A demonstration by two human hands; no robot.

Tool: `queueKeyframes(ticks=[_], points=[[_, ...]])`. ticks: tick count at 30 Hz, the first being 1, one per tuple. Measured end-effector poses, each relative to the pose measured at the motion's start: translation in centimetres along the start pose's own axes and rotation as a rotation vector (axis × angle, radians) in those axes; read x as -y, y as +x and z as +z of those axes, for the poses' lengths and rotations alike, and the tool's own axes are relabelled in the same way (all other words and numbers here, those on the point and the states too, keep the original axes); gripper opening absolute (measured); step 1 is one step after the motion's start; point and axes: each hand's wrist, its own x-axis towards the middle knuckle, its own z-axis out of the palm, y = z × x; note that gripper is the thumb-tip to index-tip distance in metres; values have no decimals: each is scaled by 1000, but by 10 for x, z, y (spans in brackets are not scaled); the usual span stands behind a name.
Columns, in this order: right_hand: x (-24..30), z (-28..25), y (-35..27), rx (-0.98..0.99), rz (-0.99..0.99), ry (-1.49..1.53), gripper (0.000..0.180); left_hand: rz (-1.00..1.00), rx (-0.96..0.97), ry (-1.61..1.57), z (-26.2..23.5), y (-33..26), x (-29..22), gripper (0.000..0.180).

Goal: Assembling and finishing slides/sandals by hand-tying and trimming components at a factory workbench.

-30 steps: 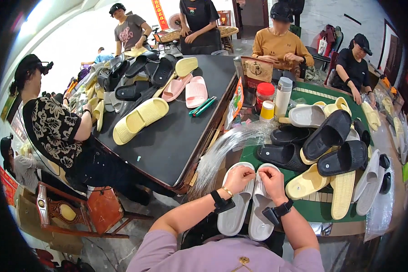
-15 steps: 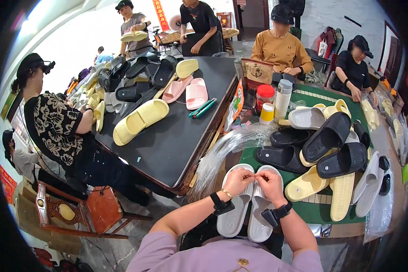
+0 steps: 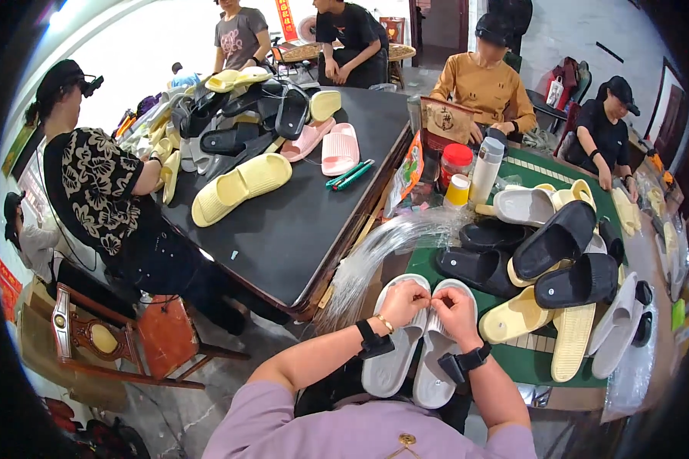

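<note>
At the near edge of the green table [image 3: 536, 359], the head view shows both hands barely shifted from a moment ago, left hand [image 3: 402, 300] and right hand [image 3: 453, 304] pinched together over the pair of grey slippers [image 3: 413, 344], so the fiddly bit's ongoing, though whatever's between the fingertips is too small to see.

Grey slippers [image 3: 406, 352], green table [image 3: 536, 359], blk tabletop [image 3: 298, 222].
</note>
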Motion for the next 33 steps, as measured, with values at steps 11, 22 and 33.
queueKeyframes(ticks=[11,22,33], points=[[4,-2,2,17,-48,-86,9,86,-42,54,-1,-3,-2,12],[-13,-1,3,13,138,225,7,59,-1,-8,-4,-1,-10,12],[-14,-2,1,65,19,76,5,126,-16,-2,8,-1,3,7]])
